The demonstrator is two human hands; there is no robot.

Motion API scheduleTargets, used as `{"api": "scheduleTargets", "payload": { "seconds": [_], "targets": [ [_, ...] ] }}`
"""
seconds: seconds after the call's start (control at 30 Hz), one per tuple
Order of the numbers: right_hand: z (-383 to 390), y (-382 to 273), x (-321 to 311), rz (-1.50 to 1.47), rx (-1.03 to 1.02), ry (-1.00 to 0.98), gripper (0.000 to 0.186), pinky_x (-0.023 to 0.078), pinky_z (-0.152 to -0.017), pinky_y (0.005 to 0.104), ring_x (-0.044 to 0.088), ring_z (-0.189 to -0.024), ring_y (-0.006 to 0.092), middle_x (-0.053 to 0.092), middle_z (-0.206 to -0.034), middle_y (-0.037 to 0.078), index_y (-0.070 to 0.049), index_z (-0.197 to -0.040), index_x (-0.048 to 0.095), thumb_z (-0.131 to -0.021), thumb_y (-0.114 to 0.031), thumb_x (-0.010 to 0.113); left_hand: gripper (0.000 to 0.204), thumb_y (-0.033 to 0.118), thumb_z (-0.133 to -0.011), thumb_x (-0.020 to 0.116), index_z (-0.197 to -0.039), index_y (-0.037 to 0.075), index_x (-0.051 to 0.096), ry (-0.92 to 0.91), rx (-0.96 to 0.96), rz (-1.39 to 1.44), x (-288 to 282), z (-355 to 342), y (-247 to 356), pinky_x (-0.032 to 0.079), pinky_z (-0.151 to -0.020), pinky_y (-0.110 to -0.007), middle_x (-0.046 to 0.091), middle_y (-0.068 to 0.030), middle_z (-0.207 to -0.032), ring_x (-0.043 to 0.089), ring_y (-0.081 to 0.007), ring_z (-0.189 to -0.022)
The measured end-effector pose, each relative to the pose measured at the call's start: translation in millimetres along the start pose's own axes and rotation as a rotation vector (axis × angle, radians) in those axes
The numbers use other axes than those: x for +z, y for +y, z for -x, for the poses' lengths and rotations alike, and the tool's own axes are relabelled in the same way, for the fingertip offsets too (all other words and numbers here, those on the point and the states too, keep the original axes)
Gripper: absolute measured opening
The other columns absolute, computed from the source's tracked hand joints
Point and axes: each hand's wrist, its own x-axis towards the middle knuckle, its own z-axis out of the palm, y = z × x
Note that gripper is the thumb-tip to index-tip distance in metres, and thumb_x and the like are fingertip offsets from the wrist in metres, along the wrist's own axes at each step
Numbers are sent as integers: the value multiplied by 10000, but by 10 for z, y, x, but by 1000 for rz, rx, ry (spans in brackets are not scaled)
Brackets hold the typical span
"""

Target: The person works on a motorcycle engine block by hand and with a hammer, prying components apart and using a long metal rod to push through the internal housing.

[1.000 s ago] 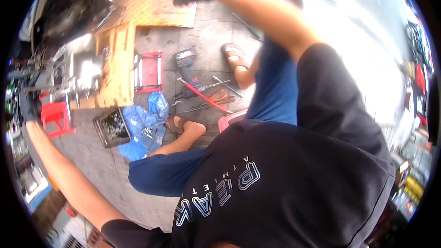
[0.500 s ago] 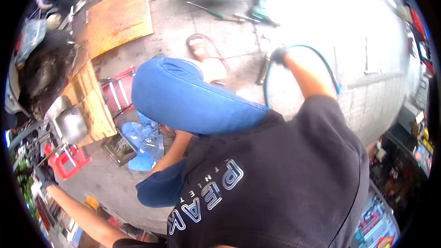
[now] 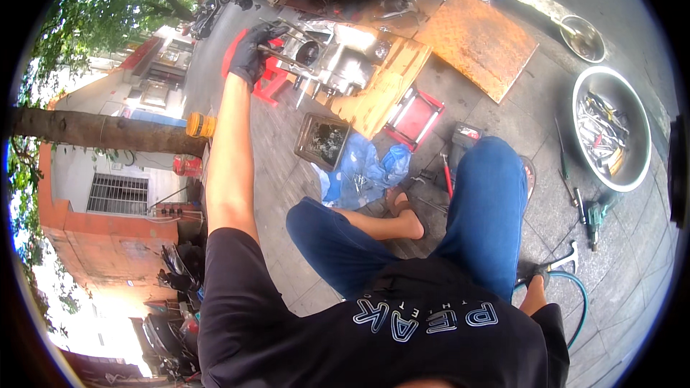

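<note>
My left hand (image 3: 251, 57), in a black glove, is curled on a rod at the left of a metal engine-like assembly (image 3: 348, 65), which sits on wooden boards (image 3: 388, 100) with a red plastic stool (image 3: 273, 82) beside it. My right hand (image 3: 535, 276), also gloved, is low beside my right knee, partly hidden, by a hammer-like tool (image 3: 573, 256) and a teal hose (image 3: 583, 299); what its fingers hold is unclear. A shallow tray of dark liquid (image 3: 322, 140) and a blue plastic sheet (image 3: 356, 178) lie between my legs and the assembly.
A steel basin of tools (image 3: 609, 129), a smaller bowl (image 3: 582, 42), a green power tool (image 3: 594, 221) and long tools are at right. A stained board (image 3: 474, 43) and a red-framed item (image 3: 413, 121) lie ahead. A tree trunk (image 3: 100, 129) and scooters (image 3: 165, 338) are at left.
My view has swung left, bringing the assembly to the upper middle. My right hand has come down from high ahead to beside my right knee. My left hand remains at the assembly.
</note>
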Motion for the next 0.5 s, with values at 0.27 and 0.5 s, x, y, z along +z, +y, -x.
{"api": "scheduleTargets", "payload": {
  "seconds": [0.27, 0.5],
  "targets": [
    [-316, -53, -164, 11, 13, -100, 322, 469, -535, 307, 551, -583, 186, 551, -679, 43, -63, -884, 596, -905, -374, 516, 277, 110, -952, 503, -1193, -24, 530, -7, 11, -77, 454, 228, 172, 511, -839, -313, 641, -118, -1146, 606, -194, -1088],
    [-631, -86, -315, -2, 43, -252, 323, 468, -555, 286, 555, -611, 171, 546, -685, 32, -63, -882, 595, -887, -379, 529, 224, 121, -922, 536, -1117, 10, 535, 83, 23, -248, 565, 521, 97, 419, -584, -203, 691, -76, -1038, 515, -56, -680]
  ]
}}
